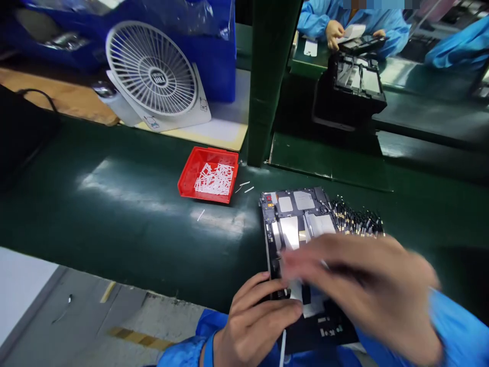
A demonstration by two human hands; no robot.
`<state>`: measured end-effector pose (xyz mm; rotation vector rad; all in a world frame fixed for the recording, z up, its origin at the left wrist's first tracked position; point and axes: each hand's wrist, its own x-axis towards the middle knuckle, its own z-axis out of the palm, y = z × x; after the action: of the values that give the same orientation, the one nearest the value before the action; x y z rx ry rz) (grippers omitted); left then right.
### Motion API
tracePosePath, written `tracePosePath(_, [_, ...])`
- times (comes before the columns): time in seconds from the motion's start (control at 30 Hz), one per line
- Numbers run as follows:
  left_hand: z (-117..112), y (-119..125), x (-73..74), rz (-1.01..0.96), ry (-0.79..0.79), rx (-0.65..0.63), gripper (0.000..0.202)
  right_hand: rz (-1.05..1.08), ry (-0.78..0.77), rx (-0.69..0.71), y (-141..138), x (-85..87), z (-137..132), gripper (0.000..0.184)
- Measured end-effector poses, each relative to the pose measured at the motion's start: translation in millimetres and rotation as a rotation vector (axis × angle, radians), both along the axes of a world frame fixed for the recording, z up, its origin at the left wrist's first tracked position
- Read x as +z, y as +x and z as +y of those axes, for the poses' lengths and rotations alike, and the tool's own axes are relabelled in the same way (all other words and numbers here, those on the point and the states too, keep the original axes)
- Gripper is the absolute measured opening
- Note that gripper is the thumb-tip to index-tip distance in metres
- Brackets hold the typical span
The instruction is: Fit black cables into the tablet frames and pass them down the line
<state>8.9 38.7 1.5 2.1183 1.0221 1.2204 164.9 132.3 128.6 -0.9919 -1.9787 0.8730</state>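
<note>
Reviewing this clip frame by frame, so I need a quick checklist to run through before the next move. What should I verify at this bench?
Left hand at the lower part of the open tablet-sized device: ok, fingers rest against it.
Right hand above the device: cannot tell what it holds, it is blurred.
Red tray of white strips: ok, upright on the green bench mat.
Loose white strips outside the tray: not ok, they lie on the mat.
Gold-tipped dark connector parts at the device's far edge: cannot tell whether they touch it.
</note>
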Motion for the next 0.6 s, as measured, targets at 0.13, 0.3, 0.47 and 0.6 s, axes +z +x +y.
tracePosePath(0.13, [1,9,-2.8,-0.160,0.016,0.032,0.018,0.014,-0.071,0.023,-56,-31.8,78,0.015])
tracePosePath(0.3, [-1,8,-5.4,-0.235,-0.050,0.002,0.016,-0.151,-0.102,0.051,-63,-57.6,101,0.022])
tracePosePath(0.47, [15,-1,-5.1,-0.251,-0.025,0.043,0.010,-0.255,-0.205,-0.006,15,-33.9,26,0.038])
tracePosePath(0.6, [42,-5,-5.9,-0.233,-0.053,0.051,0.012,-0.260,-0.251,-0.012,56,-50.4,-45,0.037])
